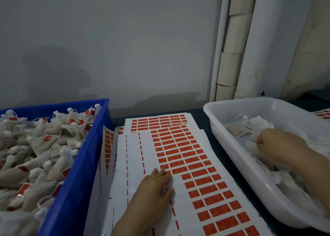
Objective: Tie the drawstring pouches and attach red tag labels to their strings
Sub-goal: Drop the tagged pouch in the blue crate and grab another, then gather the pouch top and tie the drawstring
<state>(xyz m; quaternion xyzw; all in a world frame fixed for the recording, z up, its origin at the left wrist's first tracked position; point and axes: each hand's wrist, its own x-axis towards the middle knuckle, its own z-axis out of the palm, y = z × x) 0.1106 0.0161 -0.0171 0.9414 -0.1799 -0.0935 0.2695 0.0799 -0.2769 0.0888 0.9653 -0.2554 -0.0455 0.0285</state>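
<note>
Red labels (178, 157) fill the sheet (148, 146); left hand (155, 187) lies flat on it, fingers straight. Right of the sheet, in the white tub (232, 146), right hand (278, 143) pinches a pouch (250, 143). It looks light, limp cloth, so best take it at the neck, by the string.

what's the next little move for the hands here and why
Probably lift the pouch out of the white tub with the right hand and bring it toward the label sheet. That hand pinches a pouch in the tub, while the left hand lies flat on the sheet with fingertips at a red label, seemingly ready to peel it.
</note>
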